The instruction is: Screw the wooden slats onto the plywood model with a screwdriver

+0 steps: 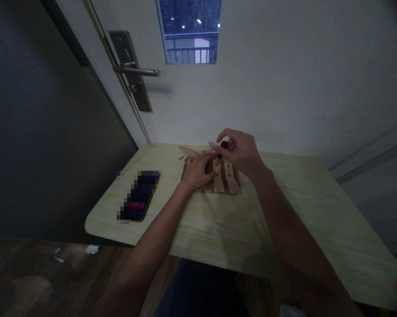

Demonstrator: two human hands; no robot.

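A small wooden assembly [225,180] of light slats with holes lies on the pale wooden table [238,220]. My left hand [197,169] rests on its left side, fingers curled and pressing it down. My right hand [238,149] hovers just above the slats and pinches a small black-handled tool [222,148], its tip pointing down at the wood. A loose wooden strip [189,150] lies just behind my left hand.
A phone [139,195] lies on the table's left part. A small dark screw [181,156] sits near the far edge. A door with a metal handle [137,71] stands at the left, a white wall with a small window behind.
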